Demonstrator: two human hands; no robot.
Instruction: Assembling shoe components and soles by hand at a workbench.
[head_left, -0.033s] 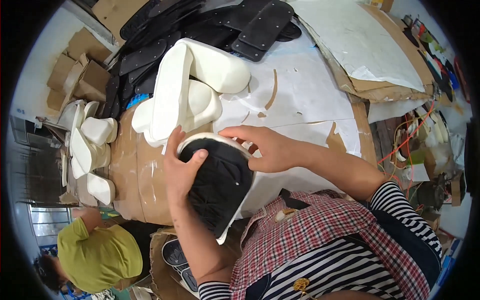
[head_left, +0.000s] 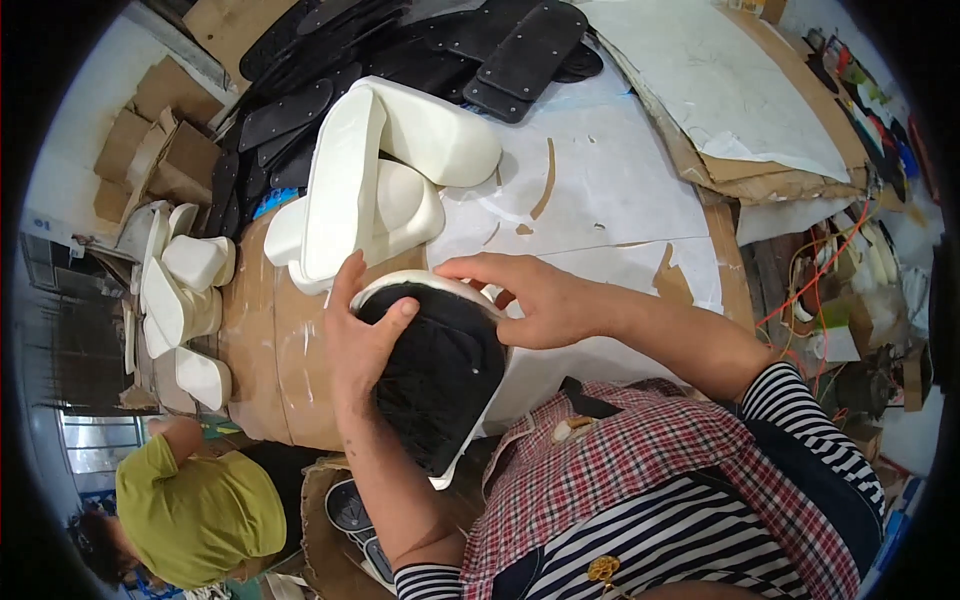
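Note:
Both my hands hold one shoe sole (head_left: 435,385) over the near edge of the table. It has a white rim and a black, creased face turned toward me. My left hand (head_left: 358,345) grips its left side, with the thumb pressed on the black face. My right hand (head_left: 540,300) pinches the upper right rim between thumb and bent fingers. Just beyond lies a pile of thick white soles (head_left: 335,190), some leaning on others. Farther back is a heap of black sole-shaped pieces (head_left: 530,55) with small shiny studs.
Brown cardboard and white paper (head_left: 600,200) cover the table. More white soles (head_left: 180,300) are stacked at the left. Flat sheets on cardboard (head_left: 730,90) lie at the far right, above cluttered cables. A person in a yellow-green shirt (head_left: 205,515) is at the lower left, near an open carton (head_left: 325,545).
The sole in my hands has tilted very slightly. My grip and the things on the table look the same.

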